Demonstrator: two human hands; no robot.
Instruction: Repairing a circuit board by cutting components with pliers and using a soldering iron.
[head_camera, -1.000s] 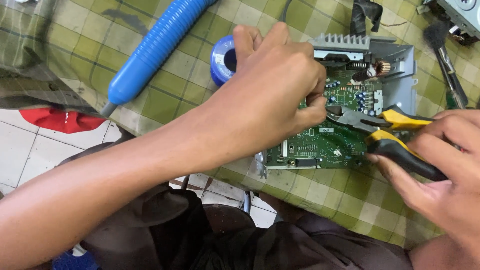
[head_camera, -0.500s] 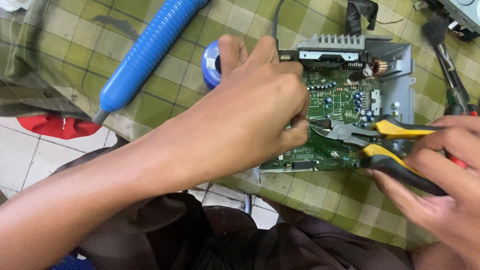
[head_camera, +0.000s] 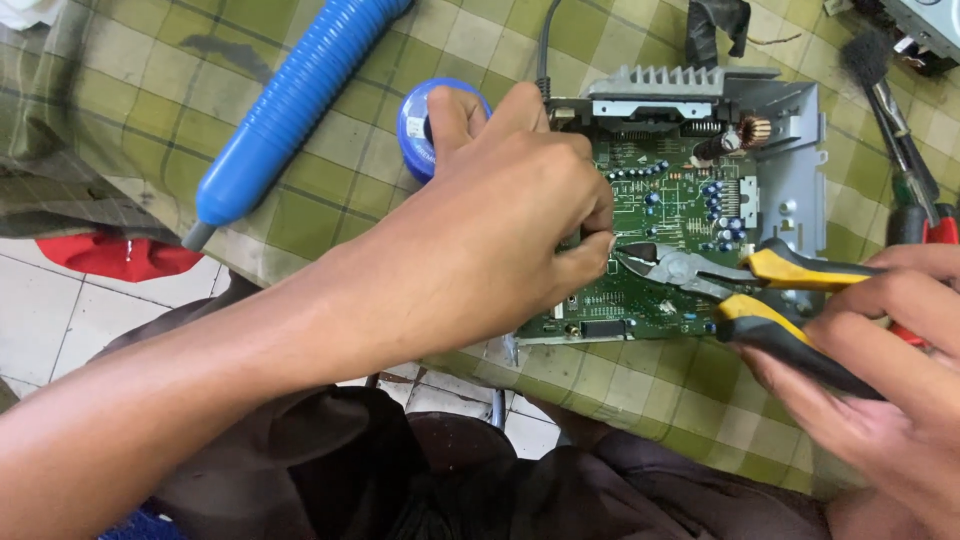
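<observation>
Left hand (head_camera: 500, 230) at frame centre, fingers curled and pressed down on the left half of the green circuit board (head_camera: 670, 230), fingertips pinched together at the board's middle. Right hand (head_camera: 880, 370) at lower right, clamped around the yellow-and-black handles of the pliers (head_camera: 720, 275), nose pointing left and meeting the left fingertips over the board. Board seated in a grey metal chassis (head_camera: 790, 160) with a finned heat sink along its top edge, right of centre on the checked green bench (head_camera: 300, 210). Blue round tin (head_camera: 420, 125) just behind the left thumb. Blue ribbed tube (head_camera: 290, 110) at upper left. Brush (head_camera: 880, 80) and red-handled tool (head_camera: 925, 225) at right edge.
</observation>
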